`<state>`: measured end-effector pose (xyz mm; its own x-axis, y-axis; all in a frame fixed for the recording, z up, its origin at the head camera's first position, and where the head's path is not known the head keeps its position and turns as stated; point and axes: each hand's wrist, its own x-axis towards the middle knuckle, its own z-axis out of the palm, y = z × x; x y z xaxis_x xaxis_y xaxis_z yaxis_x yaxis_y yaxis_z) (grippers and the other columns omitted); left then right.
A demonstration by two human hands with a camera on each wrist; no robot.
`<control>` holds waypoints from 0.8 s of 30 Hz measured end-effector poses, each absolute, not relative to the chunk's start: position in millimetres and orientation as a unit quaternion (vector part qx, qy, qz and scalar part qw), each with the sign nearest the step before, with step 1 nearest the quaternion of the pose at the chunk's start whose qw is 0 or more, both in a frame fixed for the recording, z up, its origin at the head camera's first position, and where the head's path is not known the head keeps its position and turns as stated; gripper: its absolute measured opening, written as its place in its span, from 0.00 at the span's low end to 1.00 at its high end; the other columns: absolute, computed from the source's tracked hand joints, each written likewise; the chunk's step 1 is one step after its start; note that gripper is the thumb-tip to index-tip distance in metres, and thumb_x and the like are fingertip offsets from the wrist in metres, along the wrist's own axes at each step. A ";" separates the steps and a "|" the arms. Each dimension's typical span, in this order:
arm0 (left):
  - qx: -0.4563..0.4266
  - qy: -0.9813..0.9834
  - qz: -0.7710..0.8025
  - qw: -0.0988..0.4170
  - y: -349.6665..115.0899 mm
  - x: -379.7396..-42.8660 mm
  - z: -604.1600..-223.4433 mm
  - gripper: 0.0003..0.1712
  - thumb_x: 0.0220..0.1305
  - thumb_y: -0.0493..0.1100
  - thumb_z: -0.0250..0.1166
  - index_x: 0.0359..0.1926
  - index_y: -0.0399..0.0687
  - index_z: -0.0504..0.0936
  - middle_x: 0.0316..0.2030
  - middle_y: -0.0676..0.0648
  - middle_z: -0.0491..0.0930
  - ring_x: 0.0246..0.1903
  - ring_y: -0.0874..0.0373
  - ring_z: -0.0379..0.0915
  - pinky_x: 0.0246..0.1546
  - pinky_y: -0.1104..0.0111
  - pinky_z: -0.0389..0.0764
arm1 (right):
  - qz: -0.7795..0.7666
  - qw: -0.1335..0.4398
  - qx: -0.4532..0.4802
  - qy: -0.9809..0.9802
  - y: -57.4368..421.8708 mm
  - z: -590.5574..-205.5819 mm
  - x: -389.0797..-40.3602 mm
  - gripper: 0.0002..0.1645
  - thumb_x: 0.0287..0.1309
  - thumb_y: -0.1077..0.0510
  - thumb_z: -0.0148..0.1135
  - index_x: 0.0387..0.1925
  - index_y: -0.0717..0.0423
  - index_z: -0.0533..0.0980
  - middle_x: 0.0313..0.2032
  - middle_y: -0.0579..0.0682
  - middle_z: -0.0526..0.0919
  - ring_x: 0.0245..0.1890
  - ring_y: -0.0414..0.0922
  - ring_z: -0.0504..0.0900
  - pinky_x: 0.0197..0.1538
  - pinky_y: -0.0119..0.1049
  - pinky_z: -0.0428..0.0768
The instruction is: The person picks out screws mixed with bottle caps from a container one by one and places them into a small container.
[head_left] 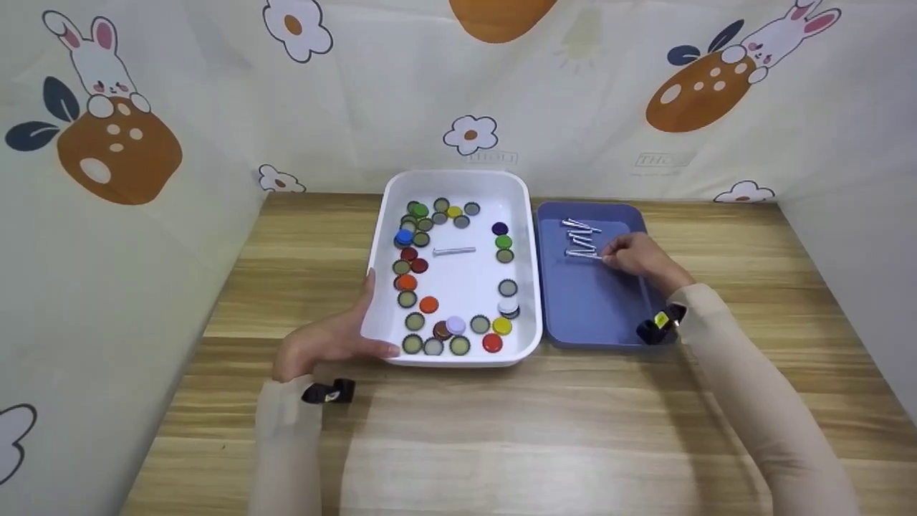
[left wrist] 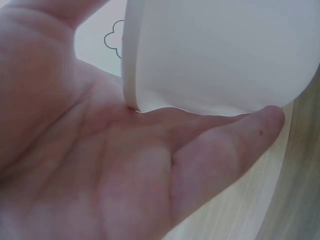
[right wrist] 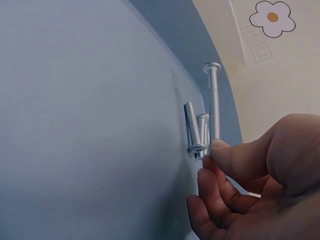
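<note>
A white tray [head_left: 458,362] holds many bottle caps, with one silver bolt [head_left: 454,251] lying in its middle. My left hand [head_left: 333,337] rests against its near left corner, fingers stretched along the outer wall [left wrist: 220,55]. To the right stands a blue tray [head_left: 591,308] with several silver bolts [head_left: 580,233] grouped toward the back. Over this tray, my right hand [head_left: 637,256] pinches a bolt [right wrist: 214,107] near its threaded end between thumb and finger. The bolt's flat round head points away from the hand, and other bolts [right wrist: 195,130] lie just beside it.
Both trays stand side by side on a wooden table [head_left: 458,430]. A patterned cloth [head_left: 372,93] hangs behind them and along both sides. Bottle caps [head_left: 407,283] line the left, front and right parts of the white tray, some overlapping.
</note>
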<state>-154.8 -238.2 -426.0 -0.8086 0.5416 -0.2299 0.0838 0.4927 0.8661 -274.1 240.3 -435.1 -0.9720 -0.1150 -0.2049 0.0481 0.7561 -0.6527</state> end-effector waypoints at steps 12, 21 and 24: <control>0.197 0.827 0.467 0.243 -237.0 -155.7 -424.9 0.80 0.51 0.59 0.77 0.76 0.62 0.16 0.80 0.43 0.22 0.78 0.43 0.39 0.79 0.46 0.39 | -0.333 0.116 -0.019 0.936 244.2 -437.0 -281.3 0.12 0.57 0.65 0.62 0.39 0.72 0.81 0.28 0.44 0.78 0.30 0.38 0.71 0.34 0.26 0.69; 0.184 0.822 0.477 0.250 -237.7 -155.3 -425.7 0.79 0.52 0.56 0.77 0.76 0.58 0.16 0.80 0.43 0.24 0.76 0.45 0.41 0.79 0.49 0.40 | -0.305 0.097 -0.048 0.946 244.8 -438.9 -280.2 0.12 0.54 0.65 0.63 0.37 0.72 0.81 0.31 0.52 0.84 0.32 0.40 0.72 0.39 0.29 0.70; 0.182 0.825 0.472 0.252 -237.9 -155.4 -425.1 0.79 0.52 0.57 0.77 0.76 0.59 0.16 0.80 0.43 0.24 0.76 0.45 0.41 0.79 0.49 0.40 | -0.303 0.098 -0.050 0.947 244.9 -438.3 -280.2 0.11 0.54 0.66 0.63 0.37 0.72 0.81 0.31 0.54 0.84 0.32 0.40 0.72 0.39 0.29 0.70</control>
